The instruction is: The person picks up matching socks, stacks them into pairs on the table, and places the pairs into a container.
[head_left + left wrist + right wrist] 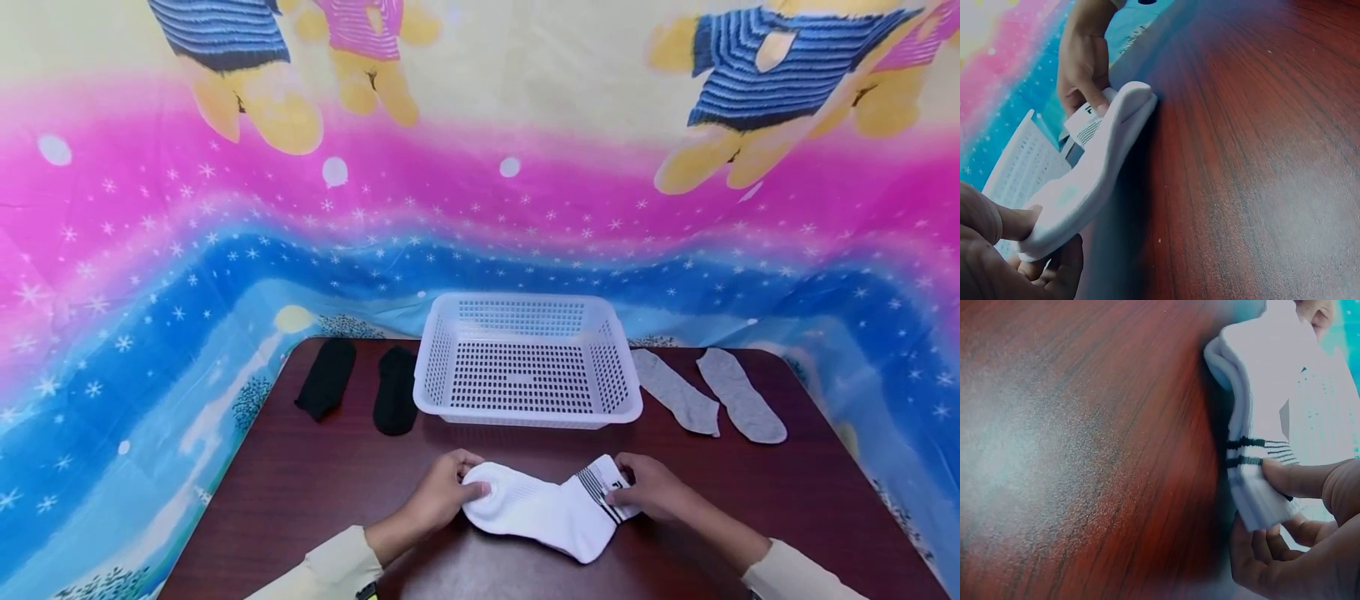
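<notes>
A pair of white socks, one laid over the other, stretches between my two hands close over the table's front half. My left hand pinches the toe end, thumb on top and fingers beneath. At the striped cuff, my right hand grips with its thumb over the dark bands. The right wrist view shows the two layers of the socks along their edge, and the fingers curled under the cuff. In the left wrist view the socks sag slightly between the hands.
A white plastic basket stands behind the socks at the table's back. Two black socks lie left of it, and two grey socks lie to its right. A printed cloth hangs behind the dark wooden table.
</notes>
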### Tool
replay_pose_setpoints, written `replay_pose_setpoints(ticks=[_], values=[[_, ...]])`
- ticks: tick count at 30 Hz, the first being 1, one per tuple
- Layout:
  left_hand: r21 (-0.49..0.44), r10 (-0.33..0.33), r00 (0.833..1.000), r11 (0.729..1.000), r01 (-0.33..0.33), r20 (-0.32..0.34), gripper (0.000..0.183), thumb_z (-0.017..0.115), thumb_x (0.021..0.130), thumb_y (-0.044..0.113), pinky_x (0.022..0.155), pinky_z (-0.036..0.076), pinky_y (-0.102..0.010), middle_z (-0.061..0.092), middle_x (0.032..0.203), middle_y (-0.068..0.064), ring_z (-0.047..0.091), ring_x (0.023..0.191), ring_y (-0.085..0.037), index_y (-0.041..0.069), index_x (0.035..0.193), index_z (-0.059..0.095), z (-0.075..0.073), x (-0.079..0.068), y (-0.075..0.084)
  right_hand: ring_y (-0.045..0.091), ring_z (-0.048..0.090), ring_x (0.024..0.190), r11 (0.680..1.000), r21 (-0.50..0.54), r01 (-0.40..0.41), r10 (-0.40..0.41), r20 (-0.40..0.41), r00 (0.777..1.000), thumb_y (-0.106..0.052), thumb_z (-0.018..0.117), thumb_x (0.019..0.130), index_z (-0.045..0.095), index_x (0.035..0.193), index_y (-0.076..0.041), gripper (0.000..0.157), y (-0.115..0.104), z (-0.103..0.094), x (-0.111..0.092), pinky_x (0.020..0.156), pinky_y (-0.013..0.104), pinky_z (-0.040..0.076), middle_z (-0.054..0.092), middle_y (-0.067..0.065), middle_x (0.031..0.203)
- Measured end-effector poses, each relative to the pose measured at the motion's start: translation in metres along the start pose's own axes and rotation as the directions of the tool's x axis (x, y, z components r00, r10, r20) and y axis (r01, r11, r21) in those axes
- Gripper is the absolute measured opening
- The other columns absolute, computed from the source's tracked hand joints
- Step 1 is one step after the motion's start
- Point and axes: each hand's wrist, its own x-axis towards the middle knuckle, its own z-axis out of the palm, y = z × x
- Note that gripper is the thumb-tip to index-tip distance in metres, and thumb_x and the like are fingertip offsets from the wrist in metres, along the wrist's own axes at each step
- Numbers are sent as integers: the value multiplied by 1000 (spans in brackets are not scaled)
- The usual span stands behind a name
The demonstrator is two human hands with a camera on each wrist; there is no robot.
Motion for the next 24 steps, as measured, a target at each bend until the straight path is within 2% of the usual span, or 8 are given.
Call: replay_pose_setpoints(ticks=[5,8,11,18,24], values=[[-32,-33,999,999,33,21,33,73,80,0,62,49,-18,69,86,-16,58,72,-9,-13,108,61,-2,-1,2,16,56,78,984,163,65,-77,69,995,-19,77,78,61,98,-4,29,3,-10,-8,65,28,46,64,4,89],[-46,-41,999,998,42,23,26,72,81,2,61,50,-19,69,84,-15,59,70,-9,-10,102,62,-3,0,5,18,61,81,962,250,109,-146,132,981,-21,74,82,60,102,0,32,5,-16,-12,65,28,49,68,8,94],[-63,-39,999,997,40,20,20,71,82,3,60,50,-20,69,83,-14,59,69,-10,-8,96,61,-4,1,8,18,62,84,948,299,107,-167,182,969,-24,71,85,59,106,2,35,4,-22,-14,68,29,49,69,9,98],[-71,-6,1000,997,7,13,19,69,85,5,60,51,-20,70,83,-18,60,68,-8,-10,94,61,-9,0,21,16,59,81,925,366,102,-194,226,955,-26,67,90,57,106,3,35,-4,-31,-23,69,29,47,68,8,94],[-20,15,1000,1000,-15,-2,20,68,87,9,61,52,-21,70,85,-16,62,71,-8,-8,94,62,-19,0,31,13,55,78,931,350,106,-191,215,958,-30,65,91,57,107,1,36,-14,-42,-30,66,29,45,64,4,88]])
